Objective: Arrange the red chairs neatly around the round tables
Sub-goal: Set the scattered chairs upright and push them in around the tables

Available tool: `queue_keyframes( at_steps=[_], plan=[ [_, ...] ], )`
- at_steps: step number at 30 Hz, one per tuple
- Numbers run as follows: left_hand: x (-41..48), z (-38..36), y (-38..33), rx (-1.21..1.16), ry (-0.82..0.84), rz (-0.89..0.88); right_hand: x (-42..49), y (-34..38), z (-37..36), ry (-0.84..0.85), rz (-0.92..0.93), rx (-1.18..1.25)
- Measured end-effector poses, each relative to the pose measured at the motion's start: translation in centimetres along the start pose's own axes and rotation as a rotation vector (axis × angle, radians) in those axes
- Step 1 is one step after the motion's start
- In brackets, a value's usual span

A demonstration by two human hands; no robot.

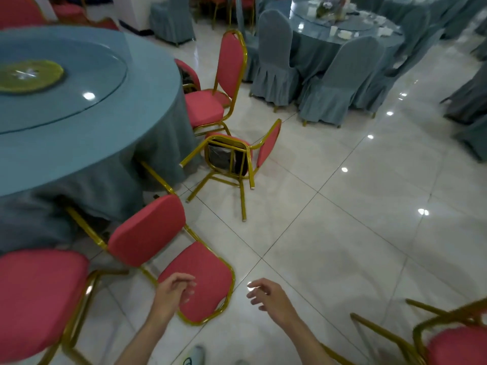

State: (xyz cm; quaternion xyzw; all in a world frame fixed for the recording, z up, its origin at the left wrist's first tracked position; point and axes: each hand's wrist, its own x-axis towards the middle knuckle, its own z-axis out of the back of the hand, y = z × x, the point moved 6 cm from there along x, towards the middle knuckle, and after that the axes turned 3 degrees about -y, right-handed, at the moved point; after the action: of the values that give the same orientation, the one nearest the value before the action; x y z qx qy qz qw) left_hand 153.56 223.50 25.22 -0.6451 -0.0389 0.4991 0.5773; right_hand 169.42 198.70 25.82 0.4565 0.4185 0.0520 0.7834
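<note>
Both hands are hovering at the bottom of the frame, the left hand (172, 291) and right hand (266, 296), with fingers loosely spread and holding nothing. Just beyond the left hand, a toppled red chair (205, 272) is lying on its back, its legs pointing under the round counter (150, 83) at upper left. Righting it probably calls for gripping both sides of the gold backrest frame, lifting evenly, and keeping the legs from snagging the cloth.
</note>
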Motion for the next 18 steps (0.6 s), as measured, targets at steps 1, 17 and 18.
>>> queue_keyframes(
  at_steps=[1, 17, 18],
  plan=[
    [-0.4, -0.1, 0.3, -0.01, -0.016, -0.002, 0.5, -0.6, 0.2, 0.002, -0.003, -0.001],
    [0.6, 5.2, 7.9, -0.001, -0.147, 0.016, 6.7, -8.9, -6.3, 0.067, -0.094, 0.019],
    [1.5, 5.3, 8.6, -0.005, -0.153, 0.001, 7.7, -9.4, -6.9, 0.065, -0.084, 0.017]
  ],
)
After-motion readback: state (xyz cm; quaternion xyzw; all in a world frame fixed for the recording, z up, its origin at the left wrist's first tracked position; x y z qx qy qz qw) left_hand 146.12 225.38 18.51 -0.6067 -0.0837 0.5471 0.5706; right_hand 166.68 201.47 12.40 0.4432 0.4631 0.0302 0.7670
